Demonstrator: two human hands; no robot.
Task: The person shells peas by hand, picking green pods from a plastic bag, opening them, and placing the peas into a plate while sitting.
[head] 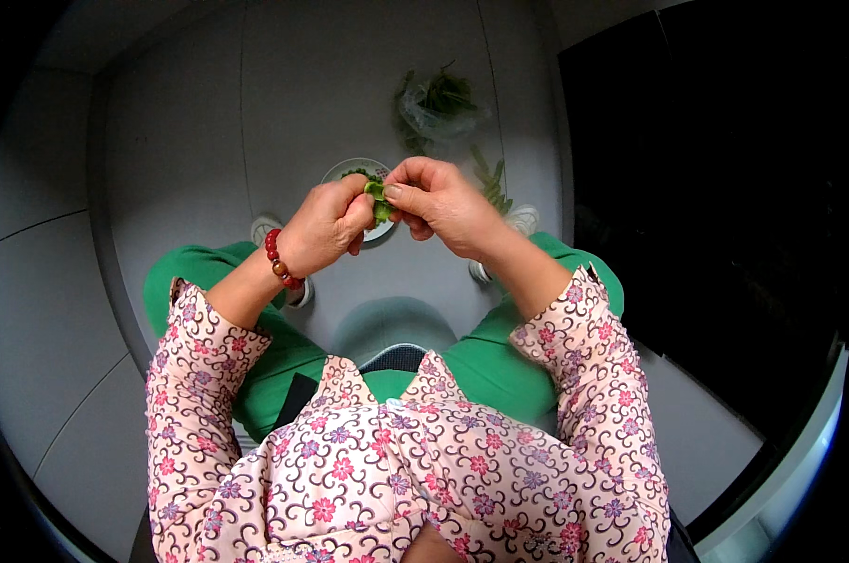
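Note:
A split green pea pod (379,203) is held between my two hands, its pale inside facing up. My left hand (334,217), with a red bead bracelet (275,255) at its wrist, grips the pod's left side. The thumb and fingers of my right hand (442,203) pinch its right edge. Below them on the floor is a white plate (334,171) with a patterned rim. Green peas (358,172) show on it, though my hands and the pod cover much of the plate.
Beyond the plate, a clear plastic bag (435,125) holds green pods (449,91). Loose pods or empty shells (493,186) lie on the grey tiled floor (178,141), near my right shoe (523,218). A glossy black panel (678,211) stands to the right.

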